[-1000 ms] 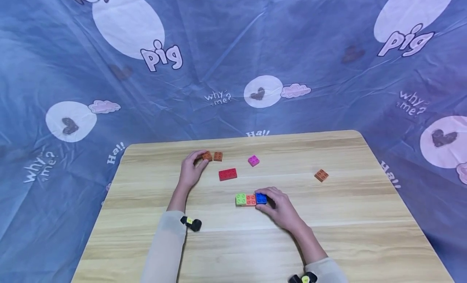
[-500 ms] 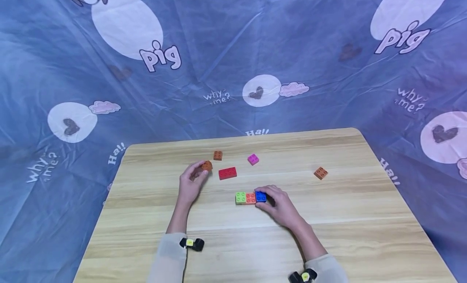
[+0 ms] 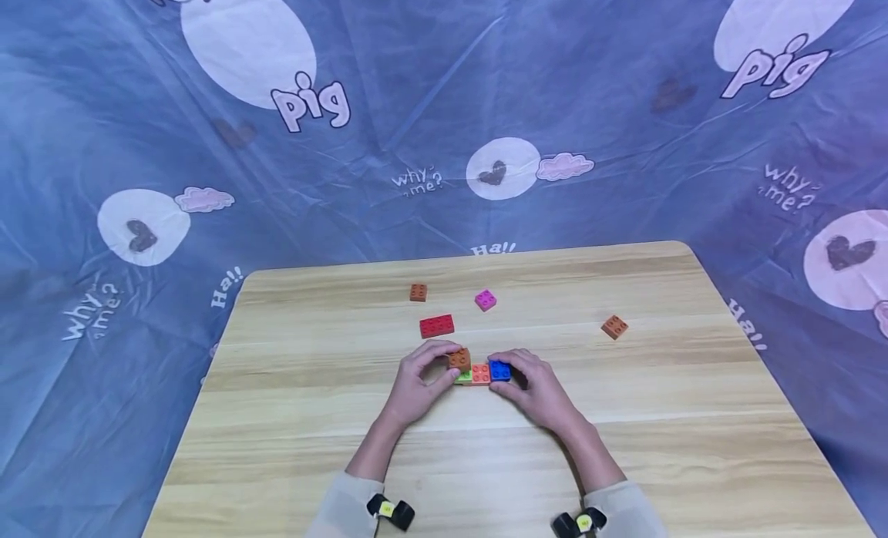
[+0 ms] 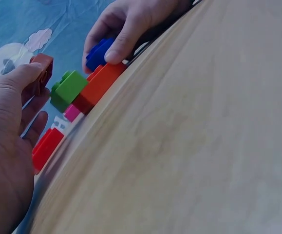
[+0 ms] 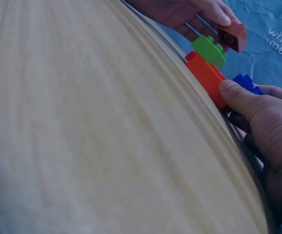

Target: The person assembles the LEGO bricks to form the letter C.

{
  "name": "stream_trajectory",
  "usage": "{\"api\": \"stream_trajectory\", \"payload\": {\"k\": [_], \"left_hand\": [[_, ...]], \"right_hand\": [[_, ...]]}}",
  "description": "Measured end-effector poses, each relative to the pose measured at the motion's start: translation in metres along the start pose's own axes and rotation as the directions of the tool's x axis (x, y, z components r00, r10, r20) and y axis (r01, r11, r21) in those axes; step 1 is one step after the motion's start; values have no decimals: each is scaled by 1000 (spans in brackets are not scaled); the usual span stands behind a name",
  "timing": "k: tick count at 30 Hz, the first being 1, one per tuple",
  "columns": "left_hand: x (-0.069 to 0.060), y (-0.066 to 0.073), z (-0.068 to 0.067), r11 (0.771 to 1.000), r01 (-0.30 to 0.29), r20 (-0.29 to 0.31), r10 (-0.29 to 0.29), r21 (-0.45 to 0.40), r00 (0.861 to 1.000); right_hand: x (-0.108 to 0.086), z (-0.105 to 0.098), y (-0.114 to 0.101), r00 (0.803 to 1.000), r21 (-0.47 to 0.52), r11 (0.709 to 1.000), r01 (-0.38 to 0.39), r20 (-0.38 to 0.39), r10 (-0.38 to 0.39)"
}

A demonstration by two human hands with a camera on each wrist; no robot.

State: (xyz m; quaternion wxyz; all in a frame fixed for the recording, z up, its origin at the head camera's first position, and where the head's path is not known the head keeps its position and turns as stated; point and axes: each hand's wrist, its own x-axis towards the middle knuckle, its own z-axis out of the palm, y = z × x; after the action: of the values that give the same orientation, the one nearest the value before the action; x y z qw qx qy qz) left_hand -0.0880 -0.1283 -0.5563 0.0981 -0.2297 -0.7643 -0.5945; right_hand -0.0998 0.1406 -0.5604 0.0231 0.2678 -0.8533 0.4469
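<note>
My left hand (image 3: 418, 385) pinches a brown building brick (image 3: 459, 359) between thumb and fingers, slightly tilted. The brown brick is held just above the green brick (image 4: 68, 90), with a gap between them in both wrist views. Green sits on one end of a long orange brick (image 3: 480, 374), which lies on the table; a blue brick (image 3: 499, 371) is on its other end. Orange studs show between the two. With thumb and fingers on opposite sides, my right hand (image 3: 543, 393) grips the blue brick, its thumb also reaching the orange one.
Behind the hands, a long red brick (image 3: 437, 326), a pink brick (image 3: 486, 300) and a second brown brick (image 3: 418, 293) lie on the wooden table (image 3: 486, 469). Another brown brick (image 3: 614, 327) lies to the right. A blue printed cloth (image 3: 388, 99) hangs beyond the table.
My left hand has picked the brown brick up from the back left and carried it right and nearer, over the green brick. My right hand stays at the blue brick.
</note>
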Motion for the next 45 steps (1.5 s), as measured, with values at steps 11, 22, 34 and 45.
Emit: {"api": "stream_trajectory", "payload": {"k": [11, 22, 34, 45], "left_hand": [[-2, 0, 2, 1000, 15, 60, -17, 21, 998], [-4, -2, 7, 1000, 7, 68, -8, 15, 998], [-4, 0, 5, 996, 75, 86, -79, 50, 993], [1, 3, 8, 997, 33, 52, -37, 76, 998]], "right_hand": [[-1, 2, 3, 1000, 9, 1000, -5, 4, 5], [-4, 3, 3, 1000, 4, 1000, -19, 1, 19], [-3, 2, 2, 1000, -13, 1000, -2, -8, 2], [-1, 1, 1, 1000, -13, 1000, -15, -5, 15]]}}
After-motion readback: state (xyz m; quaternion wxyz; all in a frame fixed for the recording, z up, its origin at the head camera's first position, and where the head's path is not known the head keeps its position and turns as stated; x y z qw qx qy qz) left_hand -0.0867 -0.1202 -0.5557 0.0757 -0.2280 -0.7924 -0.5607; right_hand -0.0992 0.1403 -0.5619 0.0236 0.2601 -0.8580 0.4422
